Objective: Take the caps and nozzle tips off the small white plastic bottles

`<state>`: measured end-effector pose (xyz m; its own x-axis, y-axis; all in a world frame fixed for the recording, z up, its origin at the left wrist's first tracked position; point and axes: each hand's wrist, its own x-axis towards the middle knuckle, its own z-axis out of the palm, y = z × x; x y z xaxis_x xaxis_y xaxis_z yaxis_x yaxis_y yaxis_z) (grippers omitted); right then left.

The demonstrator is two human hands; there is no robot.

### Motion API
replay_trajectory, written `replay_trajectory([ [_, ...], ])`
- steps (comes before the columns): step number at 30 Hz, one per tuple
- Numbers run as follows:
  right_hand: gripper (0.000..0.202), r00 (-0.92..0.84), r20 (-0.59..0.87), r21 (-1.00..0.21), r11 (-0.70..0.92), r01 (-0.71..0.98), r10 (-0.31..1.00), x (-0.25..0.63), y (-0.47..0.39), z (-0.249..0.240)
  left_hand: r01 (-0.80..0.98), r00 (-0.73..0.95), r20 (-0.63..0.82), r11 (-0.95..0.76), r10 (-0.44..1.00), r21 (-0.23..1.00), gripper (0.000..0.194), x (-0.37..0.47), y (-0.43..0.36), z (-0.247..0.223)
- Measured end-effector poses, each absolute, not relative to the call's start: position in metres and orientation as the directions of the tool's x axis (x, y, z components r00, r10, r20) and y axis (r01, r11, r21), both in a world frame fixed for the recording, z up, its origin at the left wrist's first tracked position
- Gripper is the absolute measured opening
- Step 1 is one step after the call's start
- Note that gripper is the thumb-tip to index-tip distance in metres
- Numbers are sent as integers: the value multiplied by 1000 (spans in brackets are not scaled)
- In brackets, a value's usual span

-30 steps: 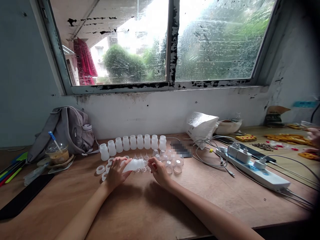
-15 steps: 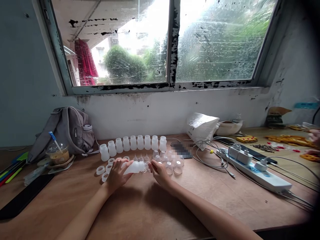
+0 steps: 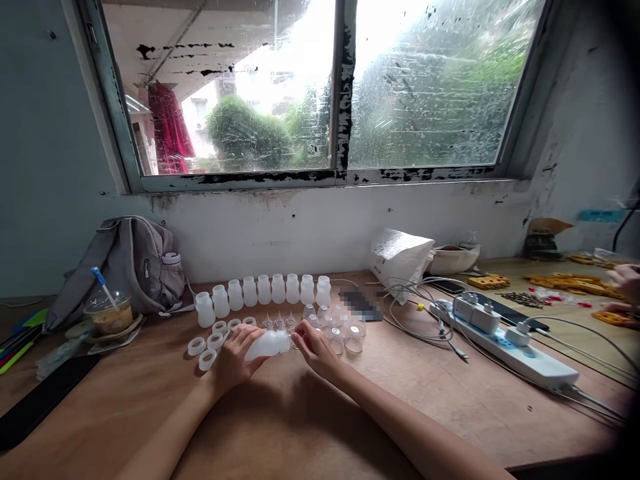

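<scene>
The left hand (image 3: 237, 355) was closed around a frosted white bottle (image 3: 267, 345), with the thumb below and the fingers over its body. This bottle was tilted almost to lying, above the front middle of the brown table (image 3: 280, 433), and its threaded neck pointed toward the right hand (image 3: 320, 350). The right hand had its fingers bent and their tips close to the mouth of the bottle; whether they pinched some small part there, I cannot tell. Behind the hands, nine similar bottles (image 3: 264, 290) stood upright in a curved row. White rings (image 3: 197, 346) lay beside the left hand, clear pointed pieces (image 3: 280, 321) stood between the hands and the row, and clear domed covers (image 3: 353, 343) were grouped just beside the right hand. Farther to the right were a white power strip (image 3: 535, 363), loose cables (image 3: 425, 339) and a white bag (image 3: 400, 260). On the left side there were a grey backpack (image 3: 125, 267) and a plastic cup (image 3: 113, 317) with a straw. At the far right edge, a part of another person's hand (image 3: 625, 280) was visible near some orange pieces (image 3: 575, 283).
</scene>
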<state>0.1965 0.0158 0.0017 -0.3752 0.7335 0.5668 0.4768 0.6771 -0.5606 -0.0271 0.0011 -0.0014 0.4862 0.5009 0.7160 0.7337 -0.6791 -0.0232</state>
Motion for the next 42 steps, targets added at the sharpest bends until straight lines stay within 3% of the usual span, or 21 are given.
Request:
replay_trajectory([
  [4,42,-534,588,-458,794,400,608,198,7,8,677,512,655,-731,556,91,41,-24,-3,1],
  [11,29,-488,550,-508,735,448,678,196,3,3,688,558,632,-726,538,10,37,-19,-6,1],
  [19,27,-552,537,-356,764,538,638,202,6,8,672,604,635,-736,483,-79,39,-17,-5,-4],
  [22,28,-611,466,-422,767,483,641,216,18,26,656,614,617,-753,492,-53,40,-15,-7,-1],
  [25,30,-530,482,-502,716,485,698,237,33,45,660,598,609,-751,520,-7,41,-13,-9,2],
  [28,23,-487,498,-391,687,612,718,254,45,48,684,565,622,-729,542,14,44,-13,-9,2],
  [33,29,-525,334,-239,610,756,782,254,54,22,701,454,650,-694,610,161,46,-18,-6,1],
  [35,26,-498,362,-294,604,741,788,251,55,19,693,376,657,-669,653,268,42,-19,-5,0],
  [37,25,-423,449,-449,608,655,787,249,54,25,676,315,643,-640,698,364,38,-20,-3,-2],
  [39,31,-331,501,-634,600,488,799,249,51,35,650,292,628,-631,721,423,34,-21,-3,-3],
  [42,36,-330,430,-824,515,237,840,248,46,45,626,290,625,-638,725,449,32,-20,-3,-2],
])
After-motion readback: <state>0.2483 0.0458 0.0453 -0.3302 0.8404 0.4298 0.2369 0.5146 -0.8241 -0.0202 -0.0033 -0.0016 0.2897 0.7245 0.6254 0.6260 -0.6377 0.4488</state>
